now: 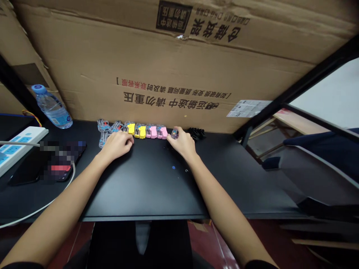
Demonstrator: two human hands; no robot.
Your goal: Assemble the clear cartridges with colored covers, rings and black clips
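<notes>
My right hand (183, 142) is closed around a small clear plastic piece with coloured bits inside (174, 133), at the right end of a row. The row holds two yellow pistol-shaped pieces (140, 131) and two pink pistol-shaped pieces (152, 131), each with a clear part. At the left end, my left hand (117, 144) has its fingers curled down beside several loose clear plastic pieces (103, 125). Whatever those fingers hold, if anything, is hidden under the palm. Small black parts (197, 133) lie in a pile just beyond my right hand.
Behind the row a printed cardboard sheet (98, 63) stands upright along the black table (134, 186). To the left are a water bottle (54, 108), a power strip (24, 144), a phone (28, 170) and a white cable. A tiny blue disc (173, 167) lies near the middle.
</notes>
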